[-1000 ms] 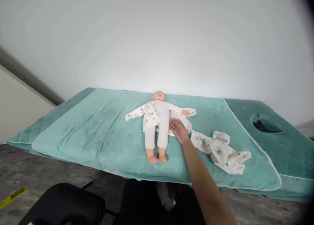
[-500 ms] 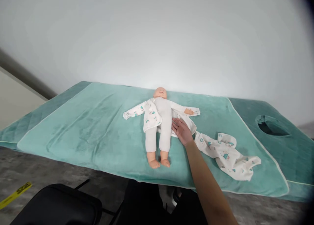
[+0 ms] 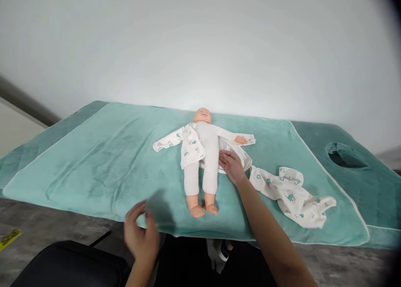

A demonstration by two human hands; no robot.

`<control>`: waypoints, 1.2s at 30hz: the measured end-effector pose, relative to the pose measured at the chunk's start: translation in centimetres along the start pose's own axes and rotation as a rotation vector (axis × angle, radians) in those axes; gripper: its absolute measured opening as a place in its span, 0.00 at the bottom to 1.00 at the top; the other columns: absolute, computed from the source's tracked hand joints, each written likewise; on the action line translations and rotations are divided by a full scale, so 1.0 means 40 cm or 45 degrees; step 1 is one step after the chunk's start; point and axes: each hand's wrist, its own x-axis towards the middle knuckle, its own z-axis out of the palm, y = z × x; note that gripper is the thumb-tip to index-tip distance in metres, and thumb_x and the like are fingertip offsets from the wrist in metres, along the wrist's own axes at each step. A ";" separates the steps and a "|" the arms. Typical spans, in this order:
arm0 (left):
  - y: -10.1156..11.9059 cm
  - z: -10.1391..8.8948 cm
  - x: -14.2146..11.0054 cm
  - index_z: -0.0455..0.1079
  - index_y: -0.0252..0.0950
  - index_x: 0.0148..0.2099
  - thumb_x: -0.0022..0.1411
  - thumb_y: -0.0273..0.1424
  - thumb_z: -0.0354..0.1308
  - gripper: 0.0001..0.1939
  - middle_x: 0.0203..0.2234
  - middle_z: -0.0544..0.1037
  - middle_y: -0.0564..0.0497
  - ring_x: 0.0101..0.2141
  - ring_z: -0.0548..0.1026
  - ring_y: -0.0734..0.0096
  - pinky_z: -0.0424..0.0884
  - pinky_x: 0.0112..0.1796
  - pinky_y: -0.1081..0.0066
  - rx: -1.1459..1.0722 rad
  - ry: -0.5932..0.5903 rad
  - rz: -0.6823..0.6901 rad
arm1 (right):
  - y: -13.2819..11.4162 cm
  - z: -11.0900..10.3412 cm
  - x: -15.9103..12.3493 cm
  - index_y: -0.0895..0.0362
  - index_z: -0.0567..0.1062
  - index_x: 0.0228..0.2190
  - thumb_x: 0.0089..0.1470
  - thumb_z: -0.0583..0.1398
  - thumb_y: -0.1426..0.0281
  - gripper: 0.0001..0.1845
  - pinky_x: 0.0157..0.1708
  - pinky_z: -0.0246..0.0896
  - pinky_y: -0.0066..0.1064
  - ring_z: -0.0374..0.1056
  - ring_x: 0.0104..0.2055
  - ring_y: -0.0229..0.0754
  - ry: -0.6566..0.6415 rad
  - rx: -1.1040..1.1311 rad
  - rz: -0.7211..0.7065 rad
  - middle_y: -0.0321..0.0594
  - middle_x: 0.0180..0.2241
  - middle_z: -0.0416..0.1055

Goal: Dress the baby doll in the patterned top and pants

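A baby doll (image 3: 210,161) lies on its back with its head away from me. One of its arms is inside a sleeve of the white printed baby jacket (image 3: 193,149); the jacket's other half is spread under and beside the body. My right hand (image 3: 232,166) rests against the doll's side on the right, over the jacket's plain inner face, fingers stretched out and gripping nothing. Above the near edge of the bed, my left hand (image 3: 141,230) is slightly blurred, its thumb and fingers apart with nothing visible between them.
Printed baby pants (image 3: 293,195) lie crumpled to the right of the doll. The bed has a green cover (image 3: 87,166) and a face hole (image 3: 346,156) at the right. A black chair (image 3: 69,266) stands below the near edge; a white wall (image 3: 200,44) rises behind.
My left hand has come into view at the lower left. My right hand stays at the doll's side. The camera view has shifted slightly.
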 end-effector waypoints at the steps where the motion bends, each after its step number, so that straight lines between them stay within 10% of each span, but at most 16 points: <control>1: 0.048 0.061 0.040 0.66 0.39 0.53 0.65 0.31 0.53 0.14 0.48 0.73 0.44 0.51 0.71 0.55 0.70 0.51 0.52 -0.034 -0.077 0.105 | -0.012 -0.014 0.016 0.52 0.79 0.35 0.46 0.69 0.62 0.13 0.44 0.72 0.38 0.75 0.41 0.44 0.014 -0.116 -0.021 0.38 0.35 0.79; 9: 0.394 0.574 0.344 0.66 0.39 0.58 0.65 0.26 0.51 0.19 0.55 0.72 0.44 0.58 0.66 0.58 0.64 0.57 0.57 0.095 -0.900 1.002 | -0.181 -0.174 0.202 0.56 0.75 0.31 0.53 0.59 0.63 0.10 0.39 0.64 0.36 0.70 0.37 0.46 0.804 -1.274 -0.411 0.42 0.31 0.76; 16: 0.492 0.798 0.413 0.67 0.34 0.57 0.64 0.23 0.52 0.20 0.53 0.73 0.39 0.56 0.68 0.51 0.56 0.58 0.46 0.668 -1.173 1.137 | -0.165 -0.187 0.239 0.57 0.77 0.32 0.52 0.58 0.63 0.11 0.34 0.60 0.33 0.68 0.32 0.42 0.618 -1.407 -0.251 0.41 0.30 0.76; 25: 0.514 0.766 0.473 0.66 0.30 0.56 0.63 0.22 0.52 0.18 0.49 0.73 0.39 0.49 0.72 0.55 0.64 0.45 0.59 0.772 -1.120 1.084 | -0.172 -0.170 0.237 0.54 0.69 0.30 0.57 0.55 0.58 0.12 0.26 0.59 0.30 0.65 0.23 0.38 0.616 -1.042 -0.130 0.35 0.26 0.71; 36: 0.501 0.621 0.531 0.67 0.32 0.53 0.61 0.18 0.51 0.18 0.47 0.74 0.38 0.47 0.72 0.52 0.61 0.45 0.55 0.999 -1.015 1.388 | -0.171 -0.146 0.196 0.54 0.71 0.33 0.61 0.53 0.46 0.23 0.34 0.55 0.33 0.70 0.36 0.47 0.259 -1.758 -0.097 0.45 0.35 0.76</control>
